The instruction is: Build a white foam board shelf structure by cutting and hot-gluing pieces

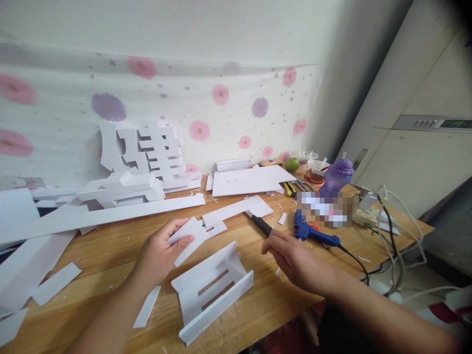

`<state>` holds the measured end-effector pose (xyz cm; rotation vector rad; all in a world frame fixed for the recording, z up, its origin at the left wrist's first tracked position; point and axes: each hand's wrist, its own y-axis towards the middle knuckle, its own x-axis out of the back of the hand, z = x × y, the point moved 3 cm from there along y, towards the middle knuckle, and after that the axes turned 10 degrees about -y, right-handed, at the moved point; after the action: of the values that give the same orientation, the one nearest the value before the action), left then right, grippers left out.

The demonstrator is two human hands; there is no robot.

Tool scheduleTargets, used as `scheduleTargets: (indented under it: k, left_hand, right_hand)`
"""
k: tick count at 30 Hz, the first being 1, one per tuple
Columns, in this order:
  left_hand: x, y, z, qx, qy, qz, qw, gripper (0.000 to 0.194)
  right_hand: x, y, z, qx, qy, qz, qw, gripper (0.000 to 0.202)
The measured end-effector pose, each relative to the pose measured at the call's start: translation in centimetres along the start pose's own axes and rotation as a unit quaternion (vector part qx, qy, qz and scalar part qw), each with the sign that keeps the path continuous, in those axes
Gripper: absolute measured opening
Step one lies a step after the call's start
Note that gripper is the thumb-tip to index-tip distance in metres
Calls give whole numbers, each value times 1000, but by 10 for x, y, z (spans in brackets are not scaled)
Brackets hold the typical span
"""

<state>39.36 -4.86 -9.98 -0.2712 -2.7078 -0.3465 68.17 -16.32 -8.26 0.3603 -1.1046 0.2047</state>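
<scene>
At a wooden table (258, 314), a person's left hand (164, 246) holds a small white board piece (191, 238) above the tabletop, left of centre, pinching it with the thumb on the near face and the other fingers behind. The right hand (289, 250), reaching in from the lower right, has its fingers curled around the rear end of a black-handled tool (262, 226). The tool's pale tip points away and to the left, at the edge of an L-shaped white strip (226, 210); whether tip and strip touch is unclear. A small slotted white piece (220, 229) lies partly under that strip, just beyond the held piece.

Between the forearms, nearer the person, sits a white folded channel (241, 290) with raised long sides and two long slots in its base. A narrow white offcut (147, 307) lies beside the left forearm.

To the right of the tool rests a blue glue gun (313, 234), its dark cord trailing toward a tangle of cables. Behind it stands a purple bottle (337, 177). Farther back are a yellow-and-black utility knife (289, 189), a large white sheet (250, 180) and a green fruit (292, 164). At the back left, a white cut-out structure (162, 152) leans near a flower-patterned wall covering (236, 113).
</scene>
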Motion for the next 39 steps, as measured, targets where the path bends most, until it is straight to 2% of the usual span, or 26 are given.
scheduleTargets:
  k: [17,29,32,35,37,39]
  left_hand:
    - [0,-1,-5,-13,15,-4,1000,52]
    - [1,-2,-3,-23,31,-9,999,49]
    - [1,-1,-5,-21,21,-13,999,49]
    - [-1,-2,-4,-1,-22,-10,1000,52]
    - [-2,-3,-4,12,-54,-11,998,54]
    - [-3,-5,-7,27,-93,-18,995,56]
  right_hand:
    - [-1,3,0,34,13,1,999,26]
    - [-1,6,-1,46,-50,-5,998,24]
    - [15,2,-25,31,-86,-25,996,29]
    - [44,-10,-69,-71,-155,-88,981,33]
    - [55,-21,-99,-136,-201,-84,967,31]
    - [56,-32,-123,-175,-230,-46,956,30]
